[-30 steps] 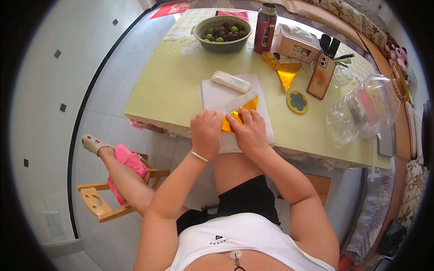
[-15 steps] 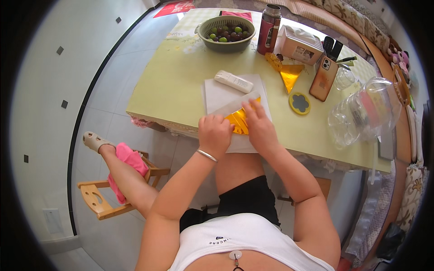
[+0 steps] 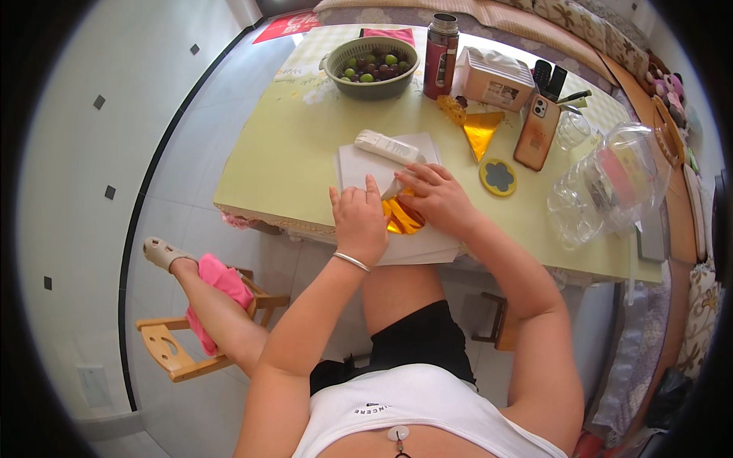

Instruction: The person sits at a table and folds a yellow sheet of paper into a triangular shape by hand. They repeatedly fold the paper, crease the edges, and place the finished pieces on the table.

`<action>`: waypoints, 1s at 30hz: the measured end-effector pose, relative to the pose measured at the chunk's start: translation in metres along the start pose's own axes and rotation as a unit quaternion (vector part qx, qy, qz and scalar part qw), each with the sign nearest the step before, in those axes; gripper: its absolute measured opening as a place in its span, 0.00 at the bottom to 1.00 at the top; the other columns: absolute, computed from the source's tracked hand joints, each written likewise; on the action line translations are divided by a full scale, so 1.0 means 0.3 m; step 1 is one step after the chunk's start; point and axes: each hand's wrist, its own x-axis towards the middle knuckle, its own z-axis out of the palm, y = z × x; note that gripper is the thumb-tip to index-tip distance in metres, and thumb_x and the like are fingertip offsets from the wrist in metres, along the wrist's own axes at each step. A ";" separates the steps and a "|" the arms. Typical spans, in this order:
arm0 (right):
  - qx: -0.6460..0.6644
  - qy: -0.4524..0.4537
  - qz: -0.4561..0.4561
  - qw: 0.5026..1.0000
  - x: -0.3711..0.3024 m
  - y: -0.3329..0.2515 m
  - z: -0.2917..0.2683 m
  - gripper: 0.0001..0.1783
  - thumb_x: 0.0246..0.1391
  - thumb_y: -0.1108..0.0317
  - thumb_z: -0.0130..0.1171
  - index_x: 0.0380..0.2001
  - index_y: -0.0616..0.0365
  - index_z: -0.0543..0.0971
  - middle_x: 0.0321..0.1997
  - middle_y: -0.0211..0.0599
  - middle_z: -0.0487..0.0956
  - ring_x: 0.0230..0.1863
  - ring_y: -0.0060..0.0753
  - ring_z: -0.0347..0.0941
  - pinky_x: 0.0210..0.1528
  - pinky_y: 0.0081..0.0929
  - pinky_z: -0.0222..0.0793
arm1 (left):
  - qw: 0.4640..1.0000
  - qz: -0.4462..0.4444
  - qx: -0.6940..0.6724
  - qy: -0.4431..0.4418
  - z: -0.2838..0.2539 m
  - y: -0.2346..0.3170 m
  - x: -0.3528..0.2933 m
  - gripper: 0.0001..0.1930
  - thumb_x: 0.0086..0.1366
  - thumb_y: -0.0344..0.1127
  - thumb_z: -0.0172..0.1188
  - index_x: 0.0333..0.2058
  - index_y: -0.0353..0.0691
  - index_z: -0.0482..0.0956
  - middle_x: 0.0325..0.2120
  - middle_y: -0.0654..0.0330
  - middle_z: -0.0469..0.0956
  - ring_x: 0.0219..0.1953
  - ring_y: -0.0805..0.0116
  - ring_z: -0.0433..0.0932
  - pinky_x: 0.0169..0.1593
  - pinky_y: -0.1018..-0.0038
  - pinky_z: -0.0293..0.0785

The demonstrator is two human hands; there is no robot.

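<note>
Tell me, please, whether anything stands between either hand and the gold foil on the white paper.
Nothing visible does: the left hand and the right hand both appear to touch the gold foil. The long white packet lies beyond the foil, not between.

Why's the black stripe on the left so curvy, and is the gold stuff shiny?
Head view: the fisheye lens bends the black stripe and leaves dark corners; head view again: yes, the gold sheet shows bright streaks and darker orange patches, and the gold triangle gleams too.
</note>
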 end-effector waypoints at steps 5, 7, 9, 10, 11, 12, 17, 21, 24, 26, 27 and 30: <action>0.055 -0.001 0.124 0.991 -0.023 -0.002 0.008 0.26 0.48 0.66 0.66 0.54 0.53 0.77 0.68 0.37 0.70 0.70 0.41 0.63 0.70 0.39 0.57 | 1.000 0.021 0.010 -0.005 -0.007 0.004 -0.011 0.35 0.54 0.34 0.70 0.60 0.30 0.69 0.44 0.52 0.75 0.54 0.52 0.71 0.69 0.43 0.54; 0.089 0.021 0.161 0.983 -0.019 0.005 -0.003 0.33 0.48 0.64 0.67 0.60 0.55 0.73 0.71 0.39 0.67 0.71 0.43 0.61 0.72 0.39 0.55 | 1.000 0.024 0.009 -0.002 0.007 0.005 -0.017 0.33 0.55 0.33 0.69 0.59 0.29 0.70 0.44 0.53 0.75 0.52 0.53 0.73 0.68 0.42 0.54; 0.072 -0.002 0.174 0.982 -0.008 0.007 0.011 0.37 0.50 0.62 0.67 0.64 0.55 0.69 0.73 0.42 0.63 0.73 0.45 0.58 0.74 0.41 0.51 | 1.000 0.027 0.008 0.004 0.015 0.011 -0.015 0.31 0.56 0.32 0.66 0.60 0.33 0.71 0.45 0.53 0.75 0.52 0.53 0.74 0.68 0.41 0.54; 0.063 -0.013 0.182 0.981 -0.004 0.009 0.020 0.39 0.51 0.61 0.68 0.66 0.55 0.67 0.74 0.44 0.61 0.74 0.47 0.56 0.75 0.41 0.50 | 1.000 0.030 0.007 0.006 0.020 0.015 -0.013 0.30 0.57 0.31 0.65 0.60 0.35 0.71 0.45 0.53 0.76 0.52 0.53 0.74 0.68 0.40 0.54; 0.069 -0.013 0.193 0.979 0.003 0.012 0.026 0.40 0.51 0.60 0.68 0.66 0.56 0.66 0.75 0.45 0.60 0.75 0.48 0.55 0.75 0.42 0.49 | 0.998 0.050 0.012 0.023 0.024 0.018 -0.013 0.30 0.58 0.30 0.63 0.61 0.39 0.72 0.47 0.52 0.75 0.53 0.53 0.74 0.68 0.39 0.54; 0.075 -0.012 0.204 0.976 0.012 0.016 0.032 0.41 0.52 0.59 0.68 0.67 0.56 0.64 0.75 0.47 0.58 0.75 0.48 0.53 0.76 0.42 0.48 | 0.997 0.070 0.016 0.039 0.028 0.021 -0.014 0.29 0.58 0.29 0.62 0.61 0.42 0.73 0.49 0.51 0.75 0.54 0.53 0.74 0.67 0.38 0.53; 0.088 -0.039 0.232 0.968 0.014 0.040 0.061 0.44 0.54 0.57 0.67 0.69 0.59 0.61 0.76 0.52 0.55 0.76 0.51 0.52 0.76 0.43 0.46 | 0.993 0.100 0.037 0.042 0.050 0.025 -0.019 0.29 0.59 0.27 0.58 0.60 0.55 0.76 0.57 0.48 0.73 0.57 0.53 0.72 0.66 0.33 0.51; 0.153 -0.047 0.276 0.948 0.008 0.052 0.061 0.47 0.53 0.56 0.68 0.71 0.59 0.58 0.77 0.52 0.54 0.76 0.52 0.51 0.76 0.41 0.48 | 0.993 0.103 0.050 0.015 0.041 0.033 -0.012 0.27 0.58 0.28 0.58 0.59 0.53 0.77 0.59 0.51 0.72 0.58 0.53 0.71 0.66 0.32 0.52; 0.179 -0.031 0.298 0.937 0.002 0.067 0.079 0.48 0.52 0.57 0.68 0.71 0.58 0.57 0.77 0.52 0.53 0.76 0.52 0.51 0.75 0.41 0.49 | 0.991 0.119 0.064 0.010 0.046 0.040 -0.009 0.26 0.59 0.29 0.59 0.58 0.52 0.78 0.60 0.53 0.72 0.58 0.52 0.71 0.65 0.32 0.52; 0.179 -0.008 0.295 0.938 0.020 0.055 0.061 0.47 0.51 0.61 0.69 0.71 0.57 0.58 0.77 0.50 0.53 0.76 0.52 0.52 0.75 0.40 0.50 | 0.989 0.131 0.073 0.017 0.053 0.040 -0.011 0.24 0.60 0.31 0.58 0.57 0.51 0.79 0.60 0.53 0.73 0.58 0.52 0.71 0.66 0.32 0.51; 0.175 0.008 0.285 0.942 0.025 0.044 0.046 0.46 0.51 0.65 0.68 0.71 0.56 0.59 0.77 0.48 0.54 0.75 0.52 0.53 0.75 0.40 0.51 | 0.988 0.136 0.075 0.023 0.056 0.041 -0.012 0.23 0.61 0.32 0.57 0.56 0.51 0.79 0.60 0.53 0.73 0.58 0.51 0.71 0.66 0.32 0.50; 0.155 0.026 0.206 0.966 0.021 0.057 0.031 0.43 0.51 0.72 0.66 0.70 0.54 0.62 0.76 0.44 0.57 0.74 0.51 0.55 0.74 0.40 0.53 | 0.988 0.137 0.067 0.033 0.066 0.038 -0.012 0.23 0.60 0.32 0.57 0.56 0.51 0.79 0.61 0.52 0.73 0.58 0.50 0.71 0.66 0.33 0.51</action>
